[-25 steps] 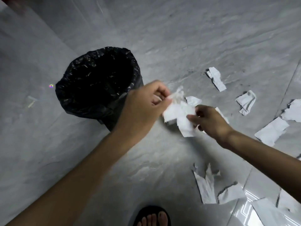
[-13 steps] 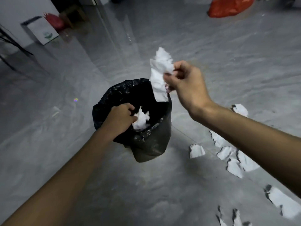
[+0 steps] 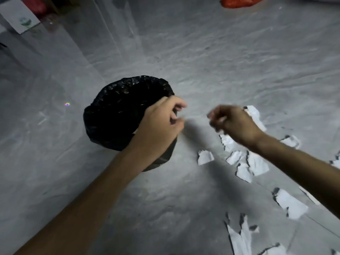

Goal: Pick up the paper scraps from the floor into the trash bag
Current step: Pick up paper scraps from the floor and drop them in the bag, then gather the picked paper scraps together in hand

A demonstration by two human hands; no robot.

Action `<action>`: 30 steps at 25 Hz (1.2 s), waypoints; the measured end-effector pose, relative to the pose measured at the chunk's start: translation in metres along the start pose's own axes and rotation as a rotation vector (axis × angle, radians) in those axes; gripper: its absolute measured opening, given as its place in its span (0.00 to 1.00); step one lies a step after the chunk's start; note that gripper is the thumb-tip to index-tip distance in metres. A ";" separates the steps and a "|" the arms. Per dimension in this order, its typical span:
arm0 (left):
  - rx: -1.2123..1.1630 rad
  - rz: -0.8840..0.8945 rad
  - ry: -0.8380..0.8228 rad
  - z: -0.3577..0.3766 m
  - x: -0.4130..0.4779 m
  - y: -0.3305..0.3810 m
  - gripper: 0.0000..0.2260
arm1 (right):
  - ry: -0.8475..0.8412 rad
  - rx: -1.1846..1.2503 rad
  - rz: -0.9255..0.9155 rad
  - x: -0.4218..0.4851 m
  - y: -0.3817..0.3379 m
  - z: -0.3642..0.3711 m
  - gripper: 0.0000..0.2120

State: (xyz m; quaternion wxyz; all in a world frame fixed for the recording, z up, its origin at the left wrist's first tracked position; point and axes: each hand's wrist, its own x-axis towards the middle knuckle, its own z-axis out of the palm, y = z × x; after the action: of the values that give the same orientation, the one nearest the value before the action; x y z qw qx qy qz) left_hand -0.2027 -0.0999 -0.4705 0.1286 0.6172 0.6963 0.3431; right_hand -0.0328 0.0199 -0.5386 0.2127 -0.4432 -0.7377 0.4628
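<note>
The black trash bag (image 3: 117, 115) stands open on the grey floor, and its inside is too dark to see into. My left hand (image 3: 158, 126) hovers over the bag's right rim, fingers loosely curled with no paper in them. My right hand (image 3: 233, 124), blurred, hangs just right of the bag, also loosely curled and holding nothing. White paper scraps lie on the floor to the right: a small scrap (image 3: 205, 157) near the bag, a cluster of scraps (image 3: 257, 164) under my right forearm, a larger scrap (image 3: 290, 203) and torn strips (image 3: 239, 238) closer to me.
An orange plastic bag (image 3: 239, 1) lies at the far top right. A white box (image 3: 20, 19) and a red object (image 3: 34, 4) sit at the top left by the wall. Grey marble-look floor stretches left of the bag and behind it.
Both hands carried paper scraps from the floor to the bag. The scraps have left both hands. My right hand has dropped from above the bag to its right side.
</note>
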 end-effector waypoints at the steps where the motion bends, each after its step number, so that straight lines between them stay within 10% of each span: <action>1: 0.014 0.035 -0.099 0.017 -0.001 0.006 0.12 | -0.042 -0.265 0.048 -0.020 0.032 -0.005 0.08; 7: 0.316 -0.104 -0.638 0.134 -0.001 -0.031 0.21 | -0.224 -0.860 0.198 -0.097 0.140 0.006 0.24; 14: 0.301 -0.184 -0.559 0.202 -0.004 -0.085 0.11 | 0.006 -0.590 -0.009 -0.093 0.149 0.000 0.06; 22: 0.147 0.075 -0.414 0.218 0.026 -0.072 0.06 | -0.092 -0.588 -0.086 -0.071 0.170 0.023 0.14; 30: 0.187 0.087 -0.517 0.262 0.041 -0.064 0.02 | 0.258 0.210 0.258 -0.100 0.150 -0.004 0.06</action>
State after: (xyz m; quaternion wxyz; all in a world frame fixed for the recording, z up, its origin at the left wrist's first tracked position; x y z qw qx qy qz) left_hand -0.1025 0.0225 -0.6928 0.2298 0.7228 0.6418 0.1135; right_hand 0.0903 -0.0367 -0.6576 0.2895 -0.5649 -0.5892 0.4999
